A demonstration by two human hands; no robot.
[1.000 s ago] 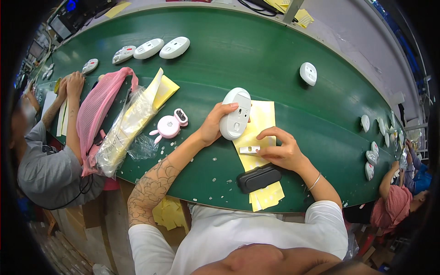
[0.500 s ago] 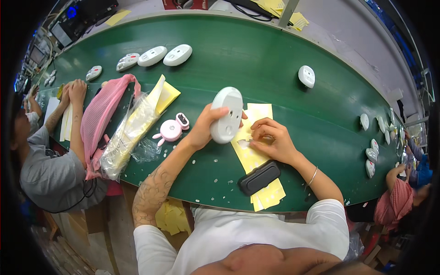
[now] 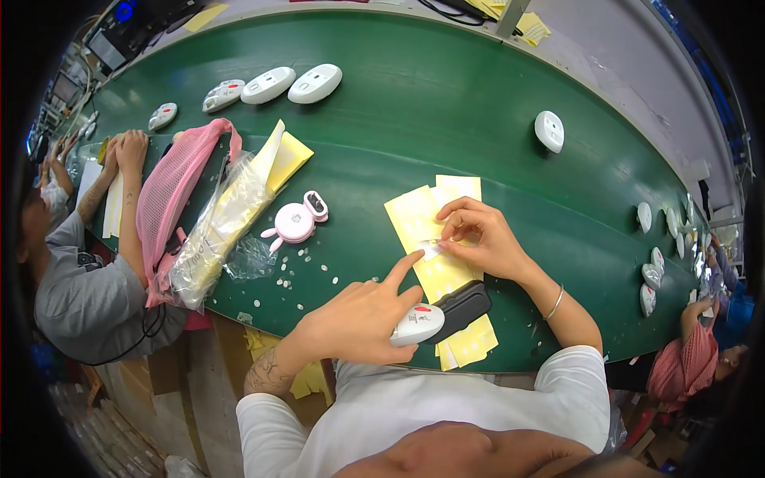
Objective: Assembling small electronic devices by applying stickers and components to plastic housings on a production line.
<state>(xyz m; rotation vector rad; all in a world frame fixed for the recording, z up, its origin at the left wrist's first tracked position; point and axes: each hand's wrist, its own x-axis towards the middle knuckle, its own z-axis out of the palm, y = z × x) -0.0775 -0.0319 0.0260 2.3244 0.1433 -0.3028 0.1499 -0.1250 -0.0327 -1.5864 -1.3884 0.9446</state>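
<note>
My left hand [image 3: 358,319] holds a white computer mouse [image 3: 417,325] low near the table's front edge, its marked face with a red spot turned up. Its index finger stretches out to the yellow sticker sheet [image 3: 414,209]. Over that sheet my right hand [image 3: 486,239] pinches a small whitish piece [image 3: 431,250], too small to make out fully. The left fingertip is right beside this piece. Under the mouse's far side lies a black oblong case [image 3: 464,309], resting across the yellow sheets.
Several white mice [image 3: 315,84] lie along the far left of the green table [image 3: 414,95], one mouse [image 3: 549,131] at the far right. A pink bunny-shaped device [image 3: 295,223], a plastic-wrapped yellow bundle [image 3: 231,227] and a pink mesh bag [image 3: 179,183] lie left. People sit at both sides.
My left hand has brought the mouse down toward me and turned it over, its index finger now reaching the sheet. The right hand keeps its pinch. Another yellow sheet section shows.
</note>
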